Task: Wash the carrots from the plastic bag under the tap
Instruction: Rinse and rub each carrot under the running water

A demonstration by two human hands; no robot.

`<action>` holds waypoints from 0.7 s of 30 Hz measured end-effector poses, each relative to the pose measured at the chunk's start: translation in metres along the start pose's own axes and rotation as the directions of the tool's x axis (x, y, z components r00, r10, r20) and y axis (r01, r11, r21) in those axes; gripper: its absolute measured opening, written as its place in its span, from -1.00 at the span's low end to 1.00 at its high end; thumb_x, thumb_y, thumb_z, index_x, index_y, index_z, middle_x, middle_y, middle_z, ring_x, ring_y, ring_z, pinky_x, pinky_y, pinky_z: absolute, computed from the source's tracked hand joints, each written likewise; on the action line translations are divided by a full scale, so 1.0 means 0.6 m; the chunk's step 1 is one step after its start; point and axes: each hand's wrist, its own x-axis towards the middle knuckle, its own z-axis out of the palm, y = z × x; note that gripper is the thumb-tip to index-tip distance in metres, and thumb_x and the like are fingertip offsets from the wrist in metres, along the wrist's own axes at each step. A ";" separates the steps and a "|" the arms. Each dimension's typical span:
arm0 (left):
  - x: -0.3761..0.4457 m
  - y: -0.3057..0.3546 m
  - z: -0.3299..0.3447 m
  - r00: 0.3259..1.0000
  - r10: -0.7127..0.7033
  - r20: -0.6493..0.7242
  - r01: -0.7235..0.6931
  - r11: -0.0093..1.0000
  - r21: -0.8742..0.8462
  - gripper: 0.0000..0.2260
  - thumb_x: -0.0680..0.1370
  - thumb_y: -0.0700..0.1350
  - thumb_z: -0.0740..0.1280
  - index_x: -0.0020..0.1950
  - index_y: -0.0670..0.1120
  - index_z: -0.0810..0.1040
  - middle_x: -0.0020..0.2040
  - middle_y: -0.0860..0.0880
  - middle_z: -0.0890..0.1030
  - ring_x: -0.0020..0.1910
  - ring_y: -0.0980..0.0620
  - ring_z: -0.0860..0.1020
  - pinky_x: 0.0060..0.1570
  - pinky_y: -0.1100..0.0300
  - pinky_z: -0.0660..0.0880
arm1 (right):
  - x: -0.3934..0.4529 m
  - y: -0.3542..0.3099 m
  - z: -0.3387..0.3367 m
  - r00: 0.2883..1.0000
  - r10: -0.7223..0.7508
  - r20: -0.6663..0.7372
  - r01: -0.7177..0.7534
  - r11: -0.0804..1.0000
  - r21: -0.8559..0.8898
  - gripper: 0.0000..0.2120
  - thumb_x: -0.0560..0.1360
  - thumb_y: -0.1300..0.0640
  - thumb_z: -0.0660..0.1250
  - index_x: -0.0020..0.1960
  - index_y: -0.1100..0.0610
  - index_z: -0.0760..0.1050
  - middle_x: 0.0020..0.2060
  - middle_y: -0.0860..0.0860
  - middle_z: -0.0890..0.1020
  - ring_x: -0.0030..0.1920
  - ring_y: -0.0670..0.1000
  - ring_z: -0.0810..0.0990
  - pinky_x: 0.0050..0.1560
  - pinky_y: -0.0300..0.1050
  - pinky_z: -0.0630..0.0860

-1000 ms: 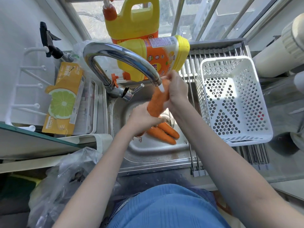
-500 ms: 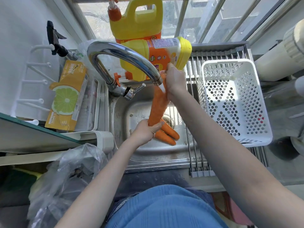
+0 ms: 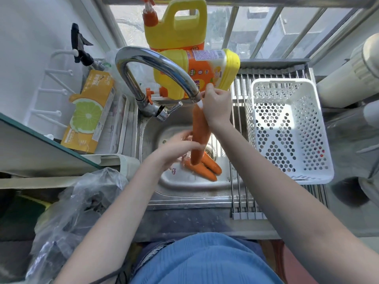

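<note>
A long orange carrot [image 3: 200, 132] hangs almost upright under the spout of the chrome tap [image 3: 155, 64], over the steel sink [image 3: 184, 193]. My right hand [image 3: 215, 105] grips its top end beside the spout. My left hand [image 3: 176, 148] wraps its fingers round the carrot's lower half. Two more carrots [image 3: 207, 166] lie side by side on the sink floor near the drain. The crumpled clear plastic bag [image 3: 78, 206] sits on the counter at the lower left.
A white perforated basket [image 3: 287, 130] stands on a roll-up drying rack [image 3: 240, 140] right of the sink. Two yellow detergent jugs [image 3: 184, 58] stand behind the tap by the window. A lemon-print box [image 3: 88, 113] lies left of the sink.
The carrot swung from a tilt to nearly upright. My right hand stayed at its top by the spout; my left hand slid down the carrot toward its lower part.
</note>
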 end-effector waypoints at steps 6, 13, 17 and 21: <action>0.035 0.010 0.037 0.983 0.126 -0.136 -0.174 0.885 -0.432 -0.68 0.31 -0.19 0.48 0.03 -0.16 0.53 -0.31 -0.06 0.61 -0.40 0.05 0.57 -0.40 0.19 0.48 | -0.008 -0.011 -0.004 0.921 0.166 0.353 -0.124 0.983 -0.138 -0.73 0.67 0.11 0.10 0.18 0.20 0.51 -0.12 0.04 0.58 -0.18 0.01 0.56 -0.23 -0.21 0.46; 0.077 -0.020 0.070 0.957 0.035 -0.288 -0.150 0.910 -0.387 -0.74 0.49 0.07 0.43 -0.14 -0.13 0.56 -0.36 -0.06 0.62 -0.44 0.02 0.55 -0.48 0.22 0.45 | 0.017 0.065 -0.010 0.844 -0.469 0.259 0.534 0.696 -0.480 -0.72 0.64 0.13 0.06 0.01 0.23 0.51 -0.20 0.14 0.58 -0.20 0.17 0.58 -0.08 0.09 0.50; 0.106 -0.041 0.062 0.972 -0.057 -0.226 -0.068 0.858 -0.509 -0.61 0.40 0.07 0.52 0.09 -0.15 0.59 -0.23 -0.09 0.63 -0.39 0.04 0.59 -0.42 0.22 0.49 | 0.025 0.154 0.005 0.977 0.212 -0.012 -0.210 0.973 0.091 -0.77 0.62 0.21 0.07 0.09 0.25 0.47 -0.11 0.18 0.63 -0.19 0.08 0.62 -0.18 -0.08 0.53; 0.138 -0.064 0.040 0.972 -0.168 -0.166 0.001 0.704 -0.711 -0.59 0.46 -0.03 0.47 0.20 -0.22 0.52 -0.20 -0.11 0.62 -0.31 0.01 0.61 -0.32 0.17 0.58 | -0.011 0.262 0.026 0.898 0.385 0.214 -0.324 0.906 -0.272 -0.65 0.57 0.16 0.17 0.34 0.20 0.31 0.15 0.21 0.55 0.07 0.18 0.59 0.00 -0.15 0.53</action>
